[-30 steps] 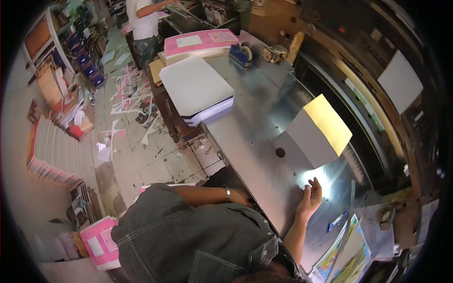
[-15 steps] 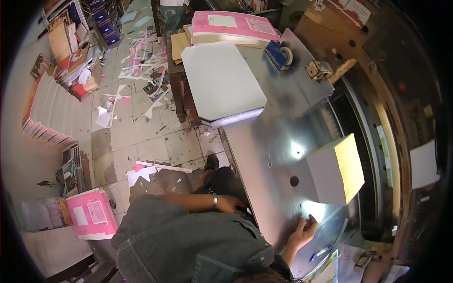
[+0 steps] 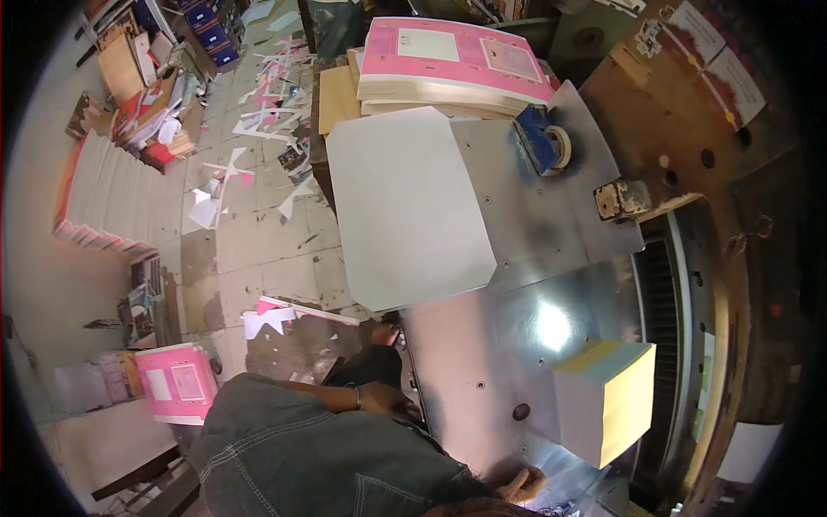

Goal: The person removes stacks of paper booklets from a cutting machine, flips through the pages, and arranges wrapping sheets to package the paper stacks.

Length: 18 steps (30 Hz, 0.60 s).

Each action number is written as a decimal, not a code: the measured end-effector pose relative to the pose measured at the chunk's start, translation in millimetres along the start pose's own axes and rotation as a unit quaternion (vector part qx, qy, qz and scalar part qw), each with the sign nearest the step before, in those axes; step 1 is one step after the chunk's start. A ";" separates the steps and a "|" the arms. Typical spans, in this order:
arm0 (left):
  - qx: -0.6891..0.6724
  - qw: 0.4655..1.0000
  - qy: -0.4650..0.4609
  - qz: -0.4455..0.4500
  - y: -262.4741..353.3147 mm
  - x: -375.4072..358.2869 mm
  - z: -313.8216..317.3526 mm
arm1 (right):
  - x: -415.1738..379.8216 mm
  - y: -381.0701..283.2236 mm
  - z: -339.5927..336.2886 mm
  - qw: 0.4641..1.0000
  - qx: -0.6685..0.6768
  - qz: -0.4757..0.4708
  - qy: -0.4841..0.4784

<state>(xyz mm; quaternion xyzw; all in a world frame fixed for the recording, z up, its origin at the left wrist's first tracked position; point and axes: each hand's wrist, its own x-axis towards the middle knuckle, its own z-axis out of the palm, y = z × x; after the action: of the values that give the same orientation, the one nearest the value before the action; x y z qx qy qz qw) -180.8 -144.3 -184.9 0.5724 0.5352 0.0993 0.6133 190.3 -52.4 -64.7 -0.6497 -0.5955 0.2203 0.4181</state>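
My left hand (image 3: 385, 401), with a band at the wrist, is down at the front edge of the metal table (image 3: 457, 345); its fingers are mostly hidden. My right hand (image 3: 521, 485) is low over the table near the bottom of the view. Its fingers are loosely bent, and I see nothing held in them. Beyond it stands a block of paper (image 3: 603, 401) with grey-white and yellow sides. Farther up the table lies a stack of white sheets (image 3: 409, 207) with cut corners.
A pile of pink-covered booklets (image 3: 457, 60) sits at the back, beside a blue tape dispenser (image 3: 538, 146). A dark slotted machine part (image 3: 659, 293) runs along the right. Paper offcuts (image 3: 224, 185) litter the tiled floor. More pink booklets (image 3: 177, 385) rest at lower left.
The view has shifted, so the table and paper block sit lower in it. My right hand has drawn nearer the bottom edge, its fingers more bent. My left hand stays by the table edge.
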 end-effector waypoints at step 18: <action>0.033 0.997 -0.013 0.072 -122.5 43.4 -29.5 | -4.7 -12.5 -0.5 1.000 -0.013 -0.002 -0.007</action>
<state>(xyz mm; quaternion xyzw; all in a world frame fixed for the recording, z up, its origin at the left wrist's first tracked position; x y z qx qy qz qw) -245.9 -134.6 -300.7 0.6307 0.4877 0.1178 0.5921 182.4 -57.8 -55.4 -0.6523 -0.6025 0.2159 0.4061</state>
